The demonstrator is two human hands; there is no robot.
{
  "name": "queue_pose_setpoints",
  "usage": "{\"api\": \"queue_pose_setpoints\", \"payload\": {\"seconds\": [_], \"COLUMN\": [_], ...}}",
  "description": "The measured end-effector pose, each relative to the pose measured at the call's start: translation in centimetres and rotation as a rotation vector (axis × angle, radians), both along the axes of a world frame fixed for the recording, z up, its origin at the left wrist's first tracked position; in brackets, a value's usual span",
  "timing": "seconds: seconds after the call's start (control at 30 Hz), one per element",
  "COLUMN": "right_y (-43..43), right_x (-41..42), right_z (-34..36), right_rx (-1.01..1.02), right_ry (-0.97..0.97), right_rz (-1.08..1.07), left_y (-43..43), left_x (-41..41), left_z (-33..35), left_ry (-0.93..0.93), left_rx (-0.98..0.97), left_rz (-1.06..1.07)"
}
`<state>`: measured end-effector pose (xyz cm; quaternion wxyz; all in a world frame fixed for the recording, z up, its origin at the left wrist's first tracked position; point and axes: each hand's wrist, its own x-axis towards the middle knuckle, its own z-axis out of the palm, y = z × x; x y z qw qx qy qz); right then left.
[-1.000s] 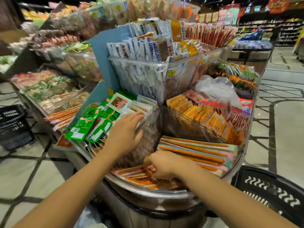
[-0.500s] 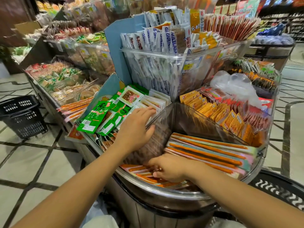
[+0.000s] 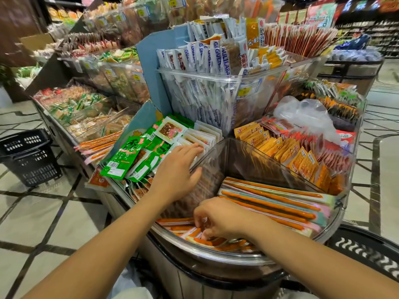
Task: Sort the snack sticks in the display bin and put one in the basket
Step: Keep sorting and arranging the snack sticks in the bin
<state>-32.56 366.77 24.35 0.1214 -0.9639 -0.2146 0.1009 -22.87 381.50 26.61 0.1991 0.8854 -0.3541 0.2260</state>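
Long orange snack sticks (image 3: 272, 203) in pastel wrappers lie stacked in the clear display bin (image 3: 332, 225) at the front of the round stand. My right hand (image 3: 218, 216) reaches down into the bin's near left corner, fingers curled among loose sticks (image 3: 224, 244); whether it grips one is hidden. My left hand (image 3: 177, 169) rests flat, fingers spread, on the clear divider wall and the white packets beside it. A black basket (image 3: 371, 251) shows at the lower right, partly cut off by the frame.
Green packets (image 3: 127, 156) and white packets (image 3: 203, 134) fill the left compartment, orange packets (image 3: 300, 156) the right one. A tall clear bin of white-blue packets (image 3: 207, 91) stands behind. Another black basket (image 3: 28, 156) sits on the tiled floor at left.
The view has shifted left and closer to the stand. My right hand has dug slightly deeper among the loose sticks; my left hand stays on the divider.
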Motion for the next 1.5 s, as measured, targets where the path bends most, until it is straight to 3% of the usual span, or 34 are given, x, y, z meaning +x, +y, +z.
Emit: {"api": "queue_pose_setpoints", "payload": {"seconds": [0.17,0.37,0.57,0.9,1.03,1.1,1.2,1.27,1.5], "right_y": [0.0,-0.9,-2.6,-5.7,-6.6,-6.8,-6.9,-7.0,-8.0], "right_x": [-0.4,-0.9,-1.4,-4.7,-5.3,-5.5,-5.8,-6.0,-5.9], "right_z": [0.5,1.2,2.3,8.2,9.4,10.0,10.9,11.2,11.0], "right_rx": [0.156,0.347,0.664,0.863,0.979,1.019,1.119,1.169,1.141], "right_ry": [-0.002,-0.249,-0.449,-0.447,-0.486,-0.514,-0.530,-0.532,-0.606], "right_rz": [-0.040,-0.061,-0.349,-0.526,-0.495,-0.510,-0.523,-0.517,-0.566], "left_y": [0.1,0.2,0.3,0.1,-0.2,-1.1,-2.3,-2.6,-2.4], "left_x": [0.0,0.1,0.1,-0.4,-2.3,-4.8,-7.9,-8.4,-7.8], "left_z": [0.0,0.0,0.0,0.2,0.8,0.9,0.4,-0.3,-0.8], "left_ry": [-0.005,-0.009,-0.005,-0.044,-0.231,-0.121,0.367,0.569,0.646], "left_rx": [-0.010,-0.024,-0.025,0.045,0.051,0.008,-0.022,-0.018,0.021], "left_rz": [-0.013,-0.035,-0.034,0.001,-0.080,-0.168,-0.311,-0.410,-0.397]}}
